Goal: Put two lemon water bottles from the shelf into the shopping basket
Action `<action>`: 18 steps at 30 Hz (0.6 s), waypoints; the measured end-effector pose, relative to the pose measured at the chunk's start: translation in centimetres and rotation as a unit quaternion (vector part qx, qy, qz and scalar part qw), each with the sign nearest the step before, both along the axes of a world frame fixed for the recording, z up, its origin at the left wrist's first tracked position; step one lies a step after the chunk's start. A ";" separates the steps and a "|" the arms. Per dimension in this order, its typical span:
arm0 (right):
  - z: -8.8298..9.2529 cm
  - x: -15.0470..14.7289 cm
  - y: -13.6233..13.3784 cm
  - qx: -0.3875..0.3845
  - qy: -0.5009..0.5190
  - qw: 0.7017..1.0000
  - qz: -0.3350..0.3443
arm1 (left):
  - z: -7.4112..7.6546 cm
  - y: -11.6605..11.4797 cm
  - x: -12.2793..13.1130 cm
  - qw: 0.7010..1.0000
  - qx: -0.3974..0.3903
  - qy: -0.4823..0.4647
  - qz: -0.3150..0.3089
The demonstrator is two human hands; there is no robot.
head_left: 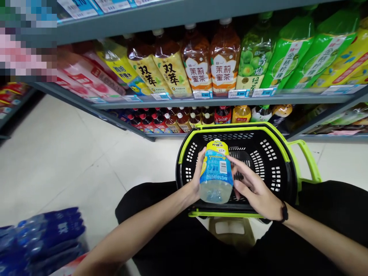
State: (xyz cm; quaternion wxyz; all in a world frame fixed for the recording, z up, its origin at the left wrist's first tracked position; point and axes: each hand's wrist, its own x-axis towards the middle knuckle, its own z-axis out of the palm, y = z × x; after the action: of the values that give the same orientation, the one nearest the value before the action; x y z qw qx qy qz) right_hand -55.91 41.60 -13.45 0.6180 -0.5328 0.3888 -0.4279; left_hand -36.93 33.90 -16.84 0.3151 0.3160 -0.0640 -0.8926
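A lemon drink bottle with a yellow and blue label is held over a black shopping basket with lime-green trim. My left hand grips the bottle's left side, its fingers partly hidden behind the bottle. On the right side of the bottle, my right hand touches the label with its fingertips, thumb low and fingers bent. The bottle's cap end points away from me, and its base is toward me. Between my knees stands the basket, its green handle sticking out at the right.
Ahead is a shelf lined with large drink bottles, including jasmine tea and green tea. Smaller bottles fill the shelf below. Blue wrapped bottle packs sit on the floor at lower left. A beige stool shows beneath the basket.
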 end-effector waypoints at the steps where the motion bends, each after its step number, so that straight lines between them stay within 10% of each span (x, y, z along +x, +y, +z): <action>1: -0.1 0.0 -0.1 0.019 -0.018 1.000 0.004 | 0.0 -0.1 0.0 1.000 0.003 0.006 0.008; 18: 0.9 -0.8 -2.2 0.199 -0.303 0.929 -0.068 | 4.1 -1.2 -0.5 0.986 0.006 -0.142 0.087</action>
State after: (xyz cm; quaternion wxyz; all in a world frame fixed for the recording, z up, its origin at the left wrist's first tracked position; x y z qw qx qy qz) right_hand -56.76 39.41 -12.56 0.7693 -0.2160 0.2957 -0.5235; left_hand -37.40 32.67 -12.71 0.3775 0.4456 -0.0749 -0.8083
